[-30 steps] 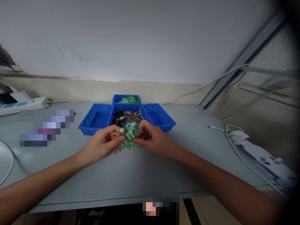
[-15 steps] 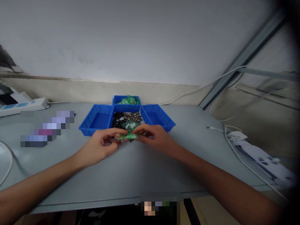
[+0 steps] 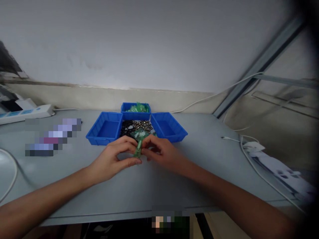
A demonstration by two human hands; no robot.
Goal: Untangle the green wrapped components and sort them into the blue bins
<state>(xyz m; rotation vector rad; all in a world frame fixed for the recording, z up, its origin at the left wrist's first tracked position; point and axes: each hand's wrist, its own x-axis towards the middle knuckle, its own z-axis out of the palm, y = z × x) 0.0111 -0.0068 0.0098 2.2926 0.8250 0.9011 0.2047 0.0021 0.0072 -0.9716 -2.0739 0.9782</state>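
A small green plastic packet [image 3: 138, 148] is held upright between my hands, above the front of the table. My right hand [image 3: 159, 149] pinches it from the right with thumb and fingers. On its other side, my left hand [image 3: 117, 157] curves round it, fingertips and thumb at the packet's edges. Just beyond are black pieces [image 3: 126, 127], metal pieces [image 3: 143, 125] and green packets or pieces [image 3: 139, 133] in a pile, partly hidden by my fingers. A blue bin [image 3: 136, 115] behind the pile holds more green packets [image 3: 137, 108].
Two blue bins, one left [image 3: 104, 127] and one right [image 3: 169, 127], flank the pile on the grey table [image 3: 119, 199]. A power strip [image 3: 27, 114] and a blurred-out object [image 3: 54, 136] lie at the left. White cables and white plugs [image 3: 254, 146] are at the right.
The green packet has turned from lying crosswise to upright. My left hand has shifted right and its hold has changed, while my right hand keeps pinching the packet. The view has shifted slightly.
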